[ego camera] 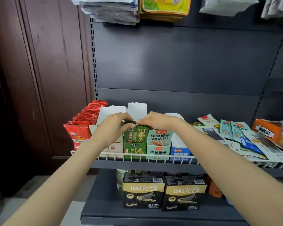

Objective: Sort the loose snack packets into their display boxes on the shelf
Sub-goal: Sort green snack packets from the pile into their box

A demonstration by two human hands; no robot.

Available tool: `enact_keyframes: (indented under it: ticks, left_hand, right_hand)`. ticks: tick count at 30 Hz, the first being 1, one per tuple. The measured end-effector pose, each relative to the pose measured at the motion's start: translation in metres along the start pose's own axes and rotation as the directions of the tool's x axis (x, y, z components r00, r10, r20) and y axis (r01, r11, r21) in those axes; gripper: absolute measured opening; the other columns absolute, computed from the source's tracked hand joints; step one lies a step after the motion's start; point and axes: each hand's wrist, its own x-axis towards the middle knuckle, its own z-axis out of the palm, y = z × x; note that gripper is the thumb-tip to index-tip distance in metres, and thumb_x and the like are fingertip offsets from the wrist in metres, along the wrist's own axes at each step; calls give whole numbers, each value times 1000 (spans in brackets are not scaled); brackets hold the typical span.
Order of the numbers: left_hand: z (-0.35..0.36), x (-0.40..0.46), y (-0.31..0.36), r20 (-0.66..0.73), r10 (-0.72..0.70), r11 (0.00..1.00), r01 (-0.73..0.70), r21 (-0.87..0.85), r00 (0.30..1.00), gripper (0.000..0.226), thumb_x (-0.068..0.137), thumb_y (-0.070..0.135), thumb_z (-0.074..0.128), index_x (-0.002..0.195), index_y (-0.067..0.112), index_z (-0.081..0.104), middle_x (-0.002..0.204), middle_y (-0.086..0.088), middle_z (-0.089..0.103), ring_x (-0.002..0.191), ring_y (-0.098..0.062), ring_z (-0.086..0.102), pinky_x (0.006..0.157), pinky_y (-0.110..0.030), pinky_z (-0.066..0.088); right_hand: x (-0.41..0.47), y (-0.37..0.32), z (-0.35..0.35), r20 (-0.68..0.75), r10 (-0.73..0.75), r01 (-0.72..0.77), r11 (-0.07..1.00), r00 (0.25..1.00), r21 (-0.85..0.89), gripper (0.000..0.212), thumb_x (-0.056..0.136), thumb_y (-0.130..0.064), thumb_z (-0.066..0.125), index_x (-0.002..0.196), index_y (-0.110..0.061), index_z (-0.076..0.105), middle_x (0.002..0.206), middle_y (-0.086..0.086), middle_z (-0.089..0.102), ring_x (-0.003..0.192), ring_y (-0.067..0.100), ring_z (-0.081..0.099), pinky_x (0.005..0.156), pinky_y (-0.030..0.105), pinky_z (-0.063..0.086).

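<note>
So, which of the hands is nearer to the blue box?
The right. The right hand is above and left of the blue box; the left hand is farther left, beyond the green box.

your shelf [153,165]: dark metal, white wire rail [227,161] along front edge. on it, left to right: red packets [82,128] in row, beige box [113,148], green box [135,144], pale teal box [158,146], blue-white box [180,150], then loose packets [245,137] heaped at right end, orange pack [268,129] beyond.
</note>
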Motion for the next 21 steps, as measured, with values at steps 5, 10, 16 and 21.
enact_keyframes:
  ticks: [5,10,16,21]
  left_hand:
    - [-1,-2,5,12,5,1000,-5,13,1000,18,92,29,57,101,18,68,102,2,67,92,-13,59,86,-36,50]
    - [2,-5,18,0,11,1000,-11,20,1000,19,92,25,56,107,17,65,107,3,66,98,-13,59,86,-29,47]
    - [24,3,69,-39,95,995,-94,38,995,25,93,30,52,115,21,60,117,7,61,113,-13,50,98,-34,39]
    - [74,21,138,-12,223,974,-223,-44,975,28,97,25,46,122,18,55,119,4,56,113,-12,48,94,-25,38]
  right_hand:
    - [-8,-3,1,37,78,-79,997,996,14,53,97,-53,29,84,-20,67,80,-5,68,78,11,63,91,37,45]
    - [-18,4,-4,-109,31,-14,989,994,149,51,100,-47,29,104,-14,69,106,2,70,97,16,64,93,36,46]
    - [-55,43,-18,-372,1,109,955,928,275,45,100,-41,34,102,-12,69,94,0,72,87,10,68,85,29,49]
    - [-90,107,-31,-584,152,43,951,797,306,36,99,-30,42,96,-6,69,89,5,71,82,18,65,69,26,48]
